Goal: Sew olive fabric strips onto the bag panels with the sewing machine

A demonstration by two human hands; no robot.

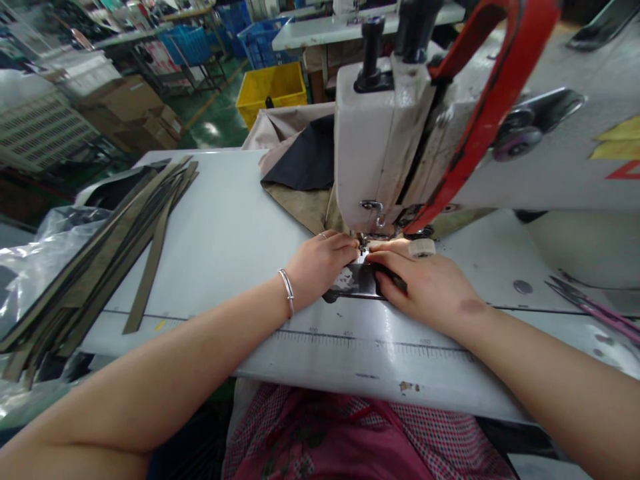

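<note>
The sewing machine's head [383, 140] stands right of centre, with its needle and presser foot low between my hands. My left hand [323, 267], with a silver bangle at the wrist, is closed on the near edge of an olive fabric piece [307, 207] at the left of the foot. From the other side, my right hand [427, 283] has its fingers bent together by the foot, also on the fabric; its fingertips are partly hidden. A metal needle plate [357, 280] shows between the hands. Dark grey and pale cloth lies behind, partly covered by the machine head.
Long olive strips [115, 257] lie in a pile on the table's left, beside clear plastic [60, 240]. Pink-handled scissors [595, 307] rest at the right. A red lever [505, 113] arches over the machine. Beyond the table stands a yellow crate [273, 87].
</note>
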